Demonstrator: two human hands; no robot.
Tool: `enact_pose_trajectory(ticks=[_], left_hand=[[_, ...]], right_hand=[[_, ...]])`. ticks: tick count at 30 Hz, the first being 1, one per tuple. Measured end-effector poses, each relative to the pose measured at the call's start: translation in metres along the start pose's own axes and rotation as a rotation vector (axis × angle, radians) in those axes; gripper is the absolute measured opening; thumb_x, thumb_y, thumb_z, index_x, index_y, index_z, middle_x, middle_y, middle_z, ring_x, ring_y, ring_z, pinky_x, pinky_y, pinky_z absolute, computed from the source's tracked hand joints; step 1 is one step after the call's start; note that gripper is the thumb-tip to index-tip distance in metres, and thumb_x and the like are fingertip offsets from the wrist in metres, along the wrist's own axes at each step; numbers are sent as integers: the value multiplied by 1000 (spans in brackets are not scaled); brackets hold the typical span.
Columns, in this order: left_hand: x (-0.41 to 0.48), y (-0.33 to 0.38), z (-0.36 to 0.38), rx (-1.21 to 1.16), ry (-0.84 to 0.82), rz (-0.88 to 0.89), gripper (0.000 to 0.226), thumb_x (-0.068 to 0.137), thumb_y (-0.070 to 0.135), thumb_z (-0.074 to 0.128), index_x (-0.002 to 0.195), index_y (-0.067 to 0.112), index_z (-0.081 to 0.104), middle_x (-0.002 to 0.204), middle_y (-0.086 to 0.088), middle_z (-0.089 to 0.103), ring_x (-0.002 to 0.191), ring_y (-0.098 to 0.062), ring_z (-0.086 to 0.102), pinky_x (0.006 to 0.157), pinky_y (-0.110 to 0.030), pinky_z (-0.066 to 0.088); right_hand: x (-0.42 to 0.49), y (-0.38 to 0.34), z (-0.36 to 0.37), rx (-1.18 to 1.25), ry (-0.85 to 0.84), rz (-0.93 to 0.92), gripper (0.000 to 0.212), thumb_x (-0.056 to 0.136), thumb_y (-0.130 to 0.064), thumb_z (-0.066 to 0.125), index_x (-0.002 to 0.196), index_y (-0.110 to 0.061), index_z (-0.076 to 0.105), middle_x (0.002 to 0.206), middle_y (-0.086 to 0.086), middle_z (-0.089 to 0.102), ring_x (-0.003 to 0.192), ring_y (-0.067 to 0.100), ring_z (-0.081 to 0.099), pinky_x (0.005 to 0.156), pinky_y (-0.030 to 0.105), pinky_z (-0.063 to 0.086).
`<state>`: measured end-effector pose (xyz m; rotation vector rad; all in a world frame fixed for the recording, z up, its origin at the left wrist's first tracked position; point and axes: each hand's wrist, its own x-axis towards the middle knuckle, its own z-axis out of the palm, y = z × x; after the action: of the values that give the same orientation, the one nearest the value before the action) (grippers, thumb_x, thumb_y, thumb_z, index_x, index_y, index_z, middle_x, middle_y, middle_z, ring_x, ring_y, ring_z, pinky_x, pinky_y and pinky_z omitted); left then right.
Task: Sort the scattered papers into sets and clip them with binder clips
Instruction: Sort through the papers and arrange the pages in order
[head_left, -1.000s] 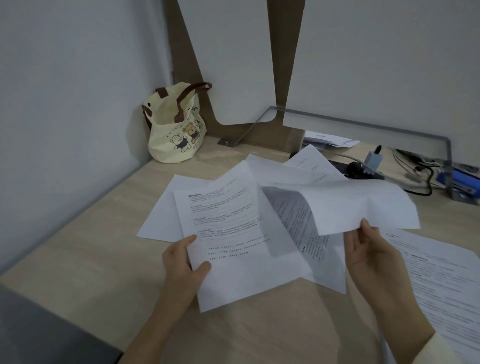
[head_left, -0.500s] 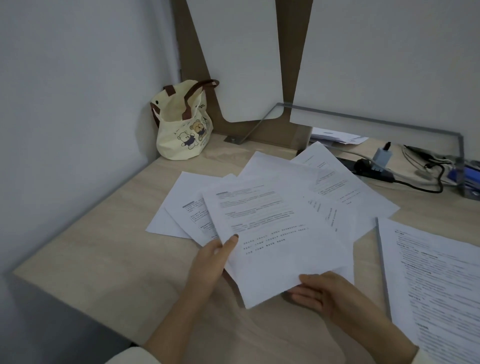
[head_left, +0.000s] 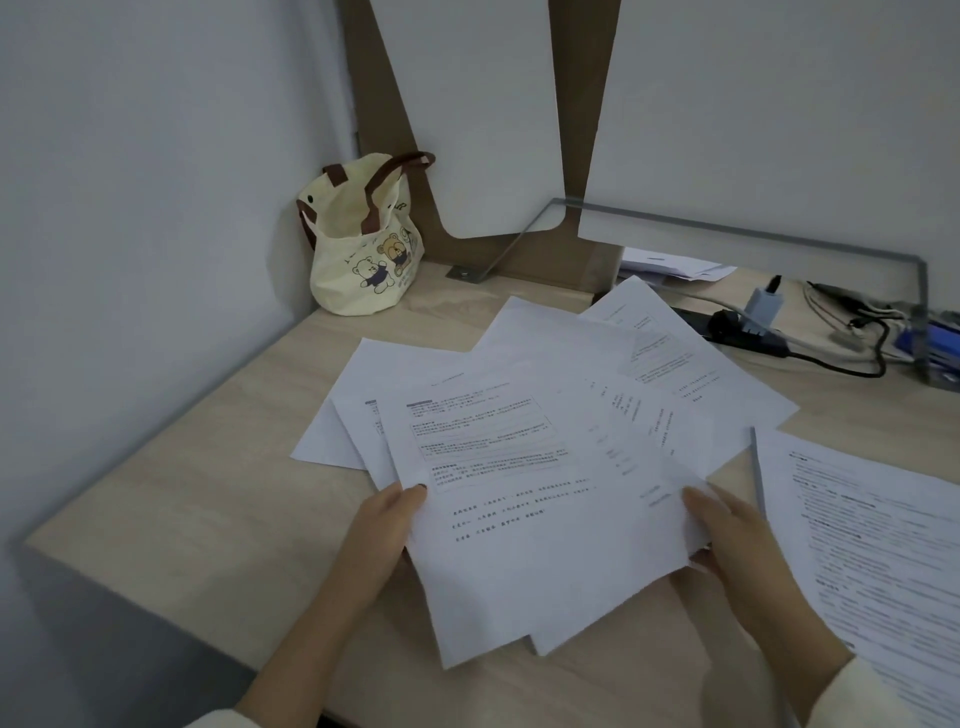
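Surface (head_left: 171, 499): pale wood-grain, set into a corner. It carries all the papers; none of them is clipped.

Right-hand sheets (head_left: 883, 545): printed pages lying flat at the right edge of the surface, apart from the fan. Whether they form a finished set cannot be told; no clip shows on them.

Fanned papers (head_left: 571, 384): several printed sheets overlapping loosely in the middle of the surface, corners pointing different ways, edges not squared. Judged unsorted.

Top sheet (head_left: 530, 519): printed page with boxed text, uppermost in the fan, its near corner toward the person.

Tote bag (head_left: 363, 260): cream, bear print, brown handles, standing in the far left corner. Not part of the work.

Left hand (head_left: 384, 530): grip pinched on the left edge of the top sheet, thumb on the printed face, fingers hidden beneath.

Right hand (head_left: 727, 535): grip closed on the right edge of the same sheets, thumb on top, fingers under.

Cables and plug (head_left: 763, 322): far right, under a metal rail, clear of the papers.

Binder clips: none identifiable in view.

Status, as judged: early. Gathering and squaring of the fan under way at most; sorting into sets and all clipping left to do.
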<state>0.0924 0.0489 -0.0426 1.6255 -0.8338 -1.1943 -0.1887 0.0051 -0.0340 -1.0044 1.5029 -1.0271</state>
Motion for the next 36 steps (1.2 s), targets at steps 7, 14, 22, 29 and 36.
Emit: enact_pose_trajectory(ticks=[7, 14, 22, 29, 36], left_hand=[[2, -11, -26, 94, 250, 108, 34, 90, 29, 53, 73, 0, 51, 73, -11, 54, 67, -23, 48, 59, -31, 35], [1, -11, -23, 12, 246, 109, 28, 92, 22, 51, 70, 8, 39, 73, -10, 42, 68, -22, 38, 59, -31, 30], [-2, -10, -22, 20, 230, 84, 53, 89, 14, 57, 136, 22, 32, 126, 4, 44, 115, -19, 47, 92, -33, 39], [0, -12, -43, 99, 303, 154, 78, 93, 12, 49, 148, 29, -4, 151, 3, 27, 131, -23, 38, 106, -39, 33], [2, -20, -60, 81, 366, 175, 65, 90, 10, 48, 143, 31, 16, 136, 1, 48, 118, -23, 50, 100, -46, 42]], right_hand=[[-4, -7, -8, 122, 171, -121, 20, 95, -13, 38, 105, -12, 56, 87, 2, 59, 81, 19, 56, 75, 35, 47], [-1, 1, 4, 231, -38, 63, 30, 96, -14, 41, 121, -7, 55, 111, 11, 65, 95, 26, 62, 70, 32, 52], [-17, -1, 47, 53, -442, 203, 21, 93, -13, 48, 104, -18, 66, 96, 1, 76, 90, 21, 71, 70, 31, 56], [17, -29, 43, -657, -121, -250, 39, 89, -20, 58, 123, -2, 53, 126, 23, 54, 117, 38, 51, 97, 39, 38], [31, -1, 39, -1228, -135, -514, 54, 85, -41, 57, 131, -16, 46, 135, 9, 52, 117, 27, 52, 90, 36, 46]])
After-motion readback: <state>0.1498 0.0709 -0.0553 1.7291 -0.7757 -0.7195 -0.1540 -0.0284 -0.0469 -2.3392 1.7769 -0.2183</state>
